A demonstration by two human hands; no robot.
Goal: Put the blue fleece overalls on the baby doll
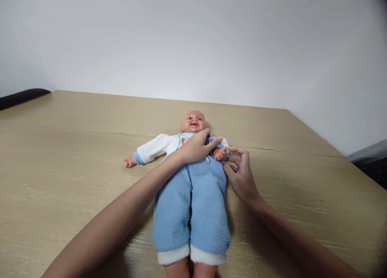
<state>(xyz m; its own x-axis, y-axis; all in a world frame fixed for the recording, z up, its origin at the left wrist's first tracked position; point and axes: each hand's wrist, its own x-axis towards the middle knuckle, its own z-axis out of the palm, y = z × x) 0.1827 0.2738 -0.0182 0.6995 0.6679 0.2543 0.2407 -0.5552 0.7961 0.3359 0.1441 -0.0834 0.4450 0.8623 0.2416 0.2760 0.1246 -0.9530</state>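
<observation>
A bald baby doll (193, 120) lies face up on the table, in fuzzy blue overalls (178, 205) with a white top. Its arm at the left of the view, in a white sleeve (154, 149) with a blue cuff, stretches out sideways. Across the doll's chest lies my left hand (199, 146), closed around the doll's other upper arm and its clothing. That arm is bent, and the doll's small hand (219, 153) shows beside a blue cuff. My right hand (240, 169) has curled fingers at this sleeve's edge; its fingertips are partly hidden behind the cuff.
The doll rests on a light wooden table (75, 181) with a seam running across it. A white wall (193, 40) stands behind. A black curved object (24, 96) is at the far left edge, and a dark thing (371, 165) sits beyond the right edge.
</observation>
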